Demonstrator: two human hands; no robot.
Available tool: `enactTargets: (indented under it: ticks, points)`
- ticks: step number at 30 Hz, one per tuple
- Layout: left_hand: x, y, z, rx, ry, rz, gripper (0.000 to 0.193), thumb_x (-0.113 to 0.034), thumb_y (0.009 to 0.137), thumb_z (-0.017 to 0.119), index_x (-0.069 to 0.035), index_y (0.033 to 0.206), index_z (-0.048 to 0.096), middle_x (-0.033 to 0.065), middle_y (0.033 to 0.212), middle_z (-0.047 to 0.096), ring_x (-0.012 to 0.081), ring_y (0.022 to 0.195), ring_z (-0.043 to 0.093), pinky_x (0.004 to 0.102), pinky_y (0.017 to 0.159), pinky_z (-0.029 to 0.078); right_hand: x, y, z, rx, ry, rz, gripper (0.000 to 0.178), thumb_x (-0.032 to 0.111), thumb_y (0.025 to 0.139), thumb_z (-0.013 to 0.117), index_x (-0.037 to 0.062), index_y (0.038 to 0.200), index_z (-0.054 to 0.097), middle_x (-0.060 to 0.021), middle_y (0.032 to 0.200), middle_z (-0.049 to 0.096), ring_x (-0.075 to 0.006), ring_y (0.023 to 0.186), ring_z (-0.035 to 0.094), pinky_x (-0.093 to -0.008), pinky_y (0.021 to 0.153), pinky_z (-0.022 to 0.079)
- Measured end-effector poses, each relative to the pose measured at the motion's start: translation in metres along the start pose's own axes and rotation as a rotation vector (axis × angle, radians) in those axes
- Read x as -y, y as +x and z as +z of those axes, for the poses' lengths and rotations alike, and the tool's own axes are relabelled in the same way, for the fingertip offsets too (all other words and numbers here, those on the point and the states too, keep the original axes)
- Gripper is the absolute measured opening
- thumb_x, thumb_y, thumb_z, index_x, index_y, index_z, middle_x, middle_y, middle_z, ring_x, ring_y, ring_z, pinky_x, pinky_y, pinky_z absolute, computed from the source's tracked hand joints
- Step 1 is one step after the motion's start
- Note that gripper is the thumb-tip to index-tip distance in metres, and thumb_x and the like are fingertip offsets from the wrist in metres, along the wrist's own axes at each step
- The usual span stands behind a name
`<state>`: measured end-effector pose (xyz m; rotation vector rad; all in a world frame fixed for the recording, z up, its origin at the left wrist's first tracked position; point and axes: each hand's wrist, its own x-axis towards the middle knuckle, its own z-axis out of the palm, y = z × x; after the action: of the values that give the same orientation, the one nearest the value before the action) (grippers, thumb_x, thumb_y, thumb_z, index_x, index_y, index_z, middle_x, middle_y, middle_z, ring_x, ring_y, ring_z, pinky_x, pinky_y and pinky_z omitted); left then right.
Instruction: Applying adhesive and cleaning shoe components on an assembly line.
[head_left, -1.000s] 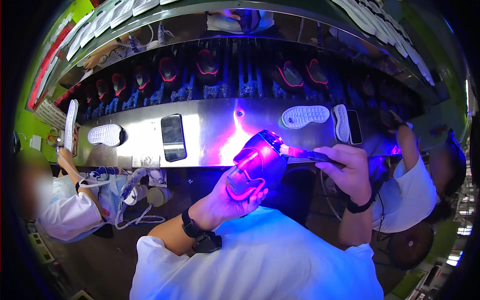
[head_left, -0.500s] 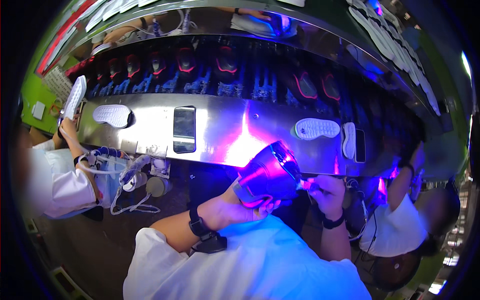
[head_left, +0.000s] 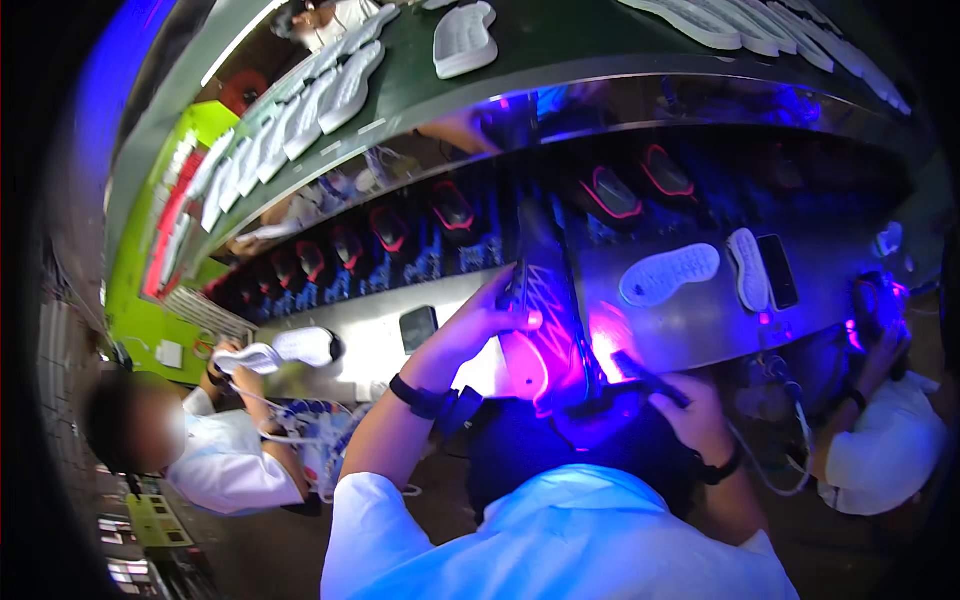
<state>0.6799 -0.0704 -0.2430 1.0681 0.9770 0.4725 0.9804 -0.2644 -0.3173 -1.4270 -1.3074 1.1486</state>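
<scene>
My left hand (head_left: 487,318) is closed at the edge of a dark glossy object (head_left: 548,365) lit pink and purple, with zigzag lines across its upper part. Its exact kind is hard to make out in the glare. My right hand (head_left: 697,412) has its fingers around a dark narrow bar (head_left: 650,380) that slants up to the left; whether it joins the glossy object I cannot tell. Beyond my right hand, a white shoe sole (head_left: 670,275) lies on the metal bench (head_left: 650,335), with a second white sole (head_left: 748,270) beside it.
A phone (head_left: 775,272) lies at the right of the bench, another phone (head_left: 419,328) left of centre. Red-edged lamps (head_left: 453,206) line the back, below a green shelf (head_left: 560,45) bearing several white soles. Co-workers (head_left: 235,440) sit on both sides; the left one holds a sole.
My left hand has risen and moved forward. The glossy object has turned, its rounded side no longer showing. The right hand has moved right and down, and the view has shifted.
</scene>
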Motion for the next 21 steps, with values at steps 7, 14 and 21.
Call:
enactTargets:
  ticks: [7, 14, 21]
  points:
    - [-0.033, 0.189, -0.099, -0.334, 0.567, -0.137, 0.052, -0.023, 0.086, 0.077, -0.001, 0.131, 0.059, 0.0092, 0.105, 0.072, 0.0199, 0.083, 0.073, 0.0334, 0.068, 0.060, -0.071, 0.040, -0.052, -0.196, 0.547, 0.326, 0.031, 0.002, 0.094, 0.062, 0.0017, 0.125, 0.058, -0.0009, 0.087, 0.060, -0.0065, 0.062, 0.055, -0.0218, 0.052, 0.044]
    - [-0.032, 0.278, -0.062, -0.335, 0.838, -0.321, 0.044, -0.040, 0.089, 0.067, -0.007, 0.118, 0.068, 0.0095, 0.099, 0.073, 0.0253, 0.080, 0.073, 0.0381, 0.066, 0.059, -0.107, 0.064, -0.050, -0.323, 0.636, 0.289, 0.042, 0.001, 0.095, 0.058, 0.0027, 0.136, 0.050, 0.0001, 0.084, 0.057, -0.0038, 0.050, 0.048, -0.0202, 0.041, 0.036]
    - [-0.021, 0.325, 0.016, -0.207, 0.915, -0.187, 0.050, -0.047, 0.089, 0.062, -0.008, 0.119, 0.068, 0.0136, 0.106, 0.073, 0.0282, 0.093, 0.072, 0.0417, 0.079, 0.058, -0.103, 0.066, -0.044, -0.310, 0.587, 0.250, 0.042, 0.003, 0.099, 0.057, 0.0036, 0.141, 0.049, 0.0028, 0.078, 0.055, -0.0023, 0.053, 0.046, -0.0196, 0.044, 0.038]
